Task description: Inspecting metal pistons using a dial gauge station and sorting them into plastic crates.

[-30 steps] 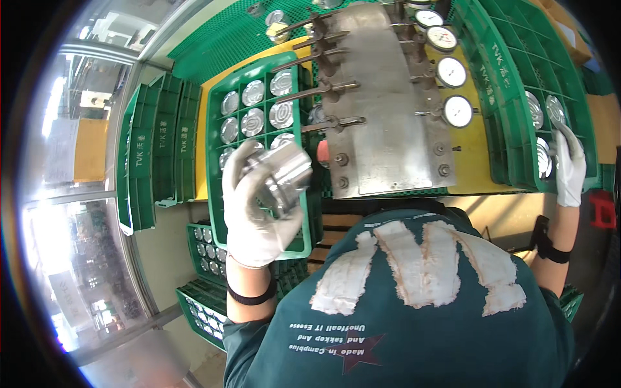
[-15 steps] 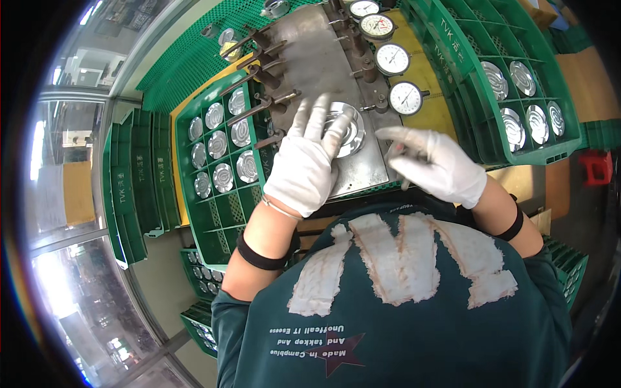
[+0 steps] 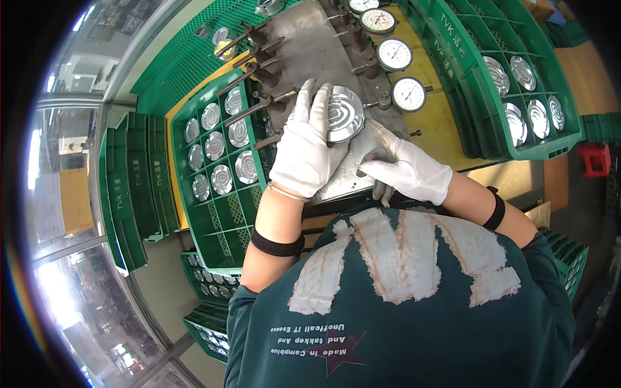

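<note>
A round silver piston [image 3: 346,114] with a ringed top lies at the near part of a grey steel plate [image 3: 303,35], tilted a little. My white-gloved left hand [image 3: 305,147] holds it from the left, two fingers straight along its side; the thumb is mostly hidden. My gloved right hand [image 3: 414,165] is at the lower right of the piston, index fingertip at its edge and thumb apart from it. Its other fingers curl below with nothing visible in them. The nearest dial gauge [image 3: 409,94] stands to the right of the piston.
Metal posts with rods [image 3: 262,103] line the plate's left side; more dial gauges [image 3: 394,54] line its right. A green divided crate [image 3: 217,242] with pistons stands left, another crate [image 3: 543,154] right. Stacked green crates [image 3: 137,187] stand farther left, a red stool [image 3: 594,160] far right.
The piston has shifted slightly away from me and tilted, with my left fingers now along its side rather than spread over it. My right hand has moved left to the piston's edge.
</note>
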The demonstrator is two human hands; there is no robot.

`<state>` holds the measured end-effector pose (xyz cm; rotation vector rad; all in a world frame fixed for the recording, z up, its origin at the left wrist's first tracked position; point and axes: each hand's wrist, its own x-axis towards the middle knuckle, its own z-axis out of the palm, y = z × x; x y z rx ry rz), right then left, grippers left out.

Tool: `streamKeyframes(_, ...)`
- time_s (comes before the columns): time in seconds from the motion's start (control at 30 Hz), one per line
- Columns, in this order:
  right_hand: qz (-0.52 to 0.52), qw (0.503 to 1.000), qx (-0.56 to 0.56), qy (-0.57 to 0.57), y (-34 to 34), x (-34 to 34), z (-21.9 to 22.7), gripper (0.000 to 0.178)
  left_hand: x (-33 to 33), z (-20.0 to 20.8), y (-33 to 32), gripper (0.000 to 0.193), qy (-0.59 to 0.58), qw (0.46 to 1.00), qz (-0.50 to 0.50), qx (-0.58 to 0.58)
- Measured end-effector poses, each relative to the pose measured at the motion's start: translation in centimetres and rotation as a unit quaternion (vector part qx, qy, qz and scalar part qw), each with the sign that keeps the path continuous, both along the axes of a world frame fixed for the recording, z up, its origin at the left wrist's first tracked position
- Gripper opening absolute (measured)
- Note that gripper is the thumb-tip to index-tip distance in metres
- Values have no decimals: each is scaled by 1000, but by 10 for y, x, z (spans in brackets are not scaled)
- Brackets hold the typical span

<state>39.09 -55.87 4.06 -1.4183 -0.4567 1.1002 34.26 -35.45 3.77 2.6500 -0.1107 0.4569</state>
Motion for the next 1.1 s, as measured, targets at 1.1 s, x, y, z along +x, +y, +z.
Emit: streamKeyframes(1.1, 0, 988, 119, 101, -51, 16, 0, 48, -23, 83, -39, 72, 41, 973, -125, -189)
